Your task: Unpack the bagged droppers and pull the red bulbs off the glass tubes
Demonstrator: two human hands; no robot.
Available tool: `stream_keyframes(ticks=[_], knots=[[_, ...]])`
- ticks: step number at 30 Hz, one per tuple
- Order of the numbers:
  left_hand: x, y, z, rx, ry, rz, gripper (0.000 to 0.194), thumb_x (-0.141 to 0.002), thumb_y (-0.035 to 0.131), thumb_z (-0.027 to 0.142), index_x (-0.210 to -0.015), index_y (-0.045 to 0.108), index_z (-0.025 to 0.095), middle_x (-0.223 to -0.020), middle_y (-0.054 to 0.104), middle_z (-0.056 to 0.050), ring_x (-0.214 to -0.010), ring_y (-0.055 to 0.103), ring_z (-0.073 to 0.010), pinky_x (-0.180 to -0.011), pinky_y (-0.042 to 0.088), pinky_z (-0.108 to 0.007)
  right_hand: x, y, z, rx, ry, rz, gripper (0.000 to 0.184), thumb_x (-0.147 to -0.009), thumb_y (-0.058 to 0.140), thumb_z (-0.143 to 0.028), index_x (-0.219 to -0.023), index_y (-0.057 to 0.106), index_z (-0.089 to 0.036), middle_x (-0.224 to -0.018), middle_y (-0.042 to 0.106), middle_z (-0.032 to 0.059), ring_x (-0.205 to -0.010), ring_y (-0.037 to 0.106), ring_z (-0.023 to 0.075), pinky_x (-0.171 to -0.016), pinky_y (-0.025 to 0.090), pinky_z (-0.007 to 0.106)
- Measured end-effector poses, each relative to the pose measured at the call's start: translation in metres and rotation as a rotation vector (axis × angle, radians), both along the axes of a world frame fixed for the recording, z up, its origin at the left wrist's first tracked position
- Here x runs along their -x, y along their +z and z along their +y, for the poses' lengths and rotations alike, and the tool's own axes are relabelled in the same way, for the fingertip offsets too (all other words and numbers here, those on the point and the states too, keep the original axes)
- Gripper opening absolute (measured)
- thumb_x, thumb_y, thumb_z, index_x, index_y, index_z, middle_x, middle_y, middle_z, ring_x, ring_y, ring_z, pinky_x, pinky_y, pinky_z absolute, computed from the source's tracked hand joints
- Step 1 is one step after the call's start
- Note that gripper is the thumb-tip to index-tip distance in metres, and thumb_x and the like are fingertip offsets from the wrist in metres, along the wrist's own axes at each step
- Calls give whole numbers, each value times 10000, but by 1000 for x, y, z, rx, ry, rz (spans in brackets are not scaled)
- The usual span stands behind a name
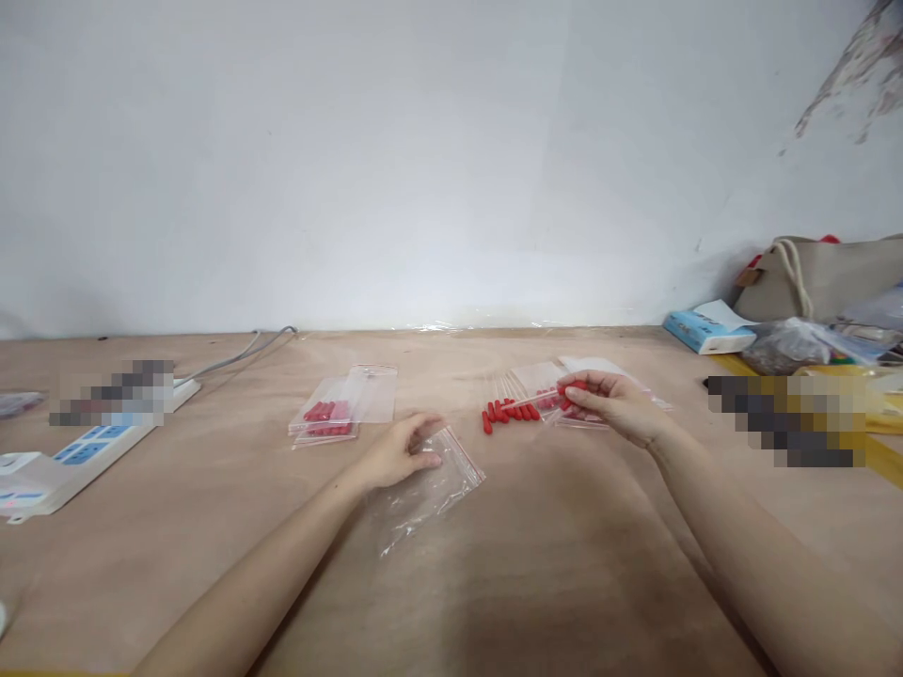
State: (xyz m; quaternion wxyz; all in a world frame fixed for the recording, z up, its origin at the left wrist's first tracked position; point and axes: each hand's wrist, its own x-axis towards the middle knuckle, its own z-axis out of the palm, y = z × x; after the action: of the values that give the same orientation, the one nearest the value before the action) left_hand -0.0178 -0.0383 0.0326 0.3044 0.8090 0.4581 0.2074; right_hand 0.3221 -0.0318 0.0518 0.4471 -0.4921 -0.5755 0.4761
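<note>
My left hand (403, 453) pinches the top edge of an empty clear zip bag (430, 489) that lies flat on the wooden table (494, 583). My right hand (612, 402) is closed on several thin sticks with red tips (561, 395), just right of a loose row of the same red-tipped sticks (508, 410). Under and behind my right hand lie more clear bags (599, 371). Two filled zip bags with red pieces (328, 414) sit to the left of my left hand.
A white and blue power strip (77, 456) with its cable lies at the left. At the right stand a blue box (698, 331), a beige bag with a rope handle (818, 277) and a plastic bag of dark items (786, 346). A white wall runs behind.
</note>
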Motion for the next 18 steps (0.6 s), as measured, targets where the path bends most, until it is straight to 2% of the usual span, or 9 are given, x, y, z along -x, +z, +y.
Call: stream_keyframes(ticks=[1,3,6,9,11,12,14,18], knots=[[1,-2,2,26,70,-2,624,-647,660,332,-1209,411,223,-1072,524,-58,-794,533,-152,-688,425,-274,0,-3,3,-59,-86,43,392,-621,669,-427,-921,585,-190,-804,635,31,-678,603,127,-656,500,273],[4,-6,6,117,129,-1,688,-592,691,328,-1199,395,196,-886,542,-11,-648,499,-112,-603,405,-241,4,-9,8,-177,-246,68,407,-629,659,-428,-951,576,-195,-839,638,40,-704,606,140,-687,499,299],[7,-9,8,185,109,30,497,-563,693,349,-990,518,164,-663,484,48,-569,457,-97,-537,359,-212,17,-20,12,-359,-392,-84,363,-679,609,-407,-963,591,-182,-886,631,68,-759,597,166,-724,490,335],[11,-5,9,170,59,41,282,-605,646,384,-740,546,159,-610,466,47,-563,453,-100,-533,345,-210,32,-34,14,-571,-444,-325,271,-751,525,-358,-943,619,-192,-947,607,78,-854,572,187,-792,462,357],[17,1,15,150,81,-14,257,-654,595,405,-721,539,163,-615,490,38,-565,468,-106,-538,354,-212,38,-43,16,-644,-394,-464,250,-788,472,-323,-950,626,-212,-960,595,73,-874,560,189,-815,447,363],[22,6,20,127,127,-41,258,-667,579,411,-737,540,165,-621,504,34,-562,476,-108,-537,359,-213,40,-47,17,-659,-350,-523,250,-799,454,-309,-958,625,-220,-957,590,71,-873,557,189,-812,446,362],[37,14,37,31,311,-70,275,-664,580,413,-786,540,171,-640,525,29,-555,490,-110,-530,364,-210,41,-52,18,-684,-269,-610,251,-809,442,-296,-966,622,-220,-941,579,77,-871,548,192,-792,451,355],[70,27,82,-108,714,71,392,-659,598,394,-978,498,189,-739,564,7,-609,533,-125,-552,378,-212,39,-53,19,-710,-162,-722,268,-815,448,-303,-1005,598,-187,-959,538,104,-909,518,210,-796,445,354]])
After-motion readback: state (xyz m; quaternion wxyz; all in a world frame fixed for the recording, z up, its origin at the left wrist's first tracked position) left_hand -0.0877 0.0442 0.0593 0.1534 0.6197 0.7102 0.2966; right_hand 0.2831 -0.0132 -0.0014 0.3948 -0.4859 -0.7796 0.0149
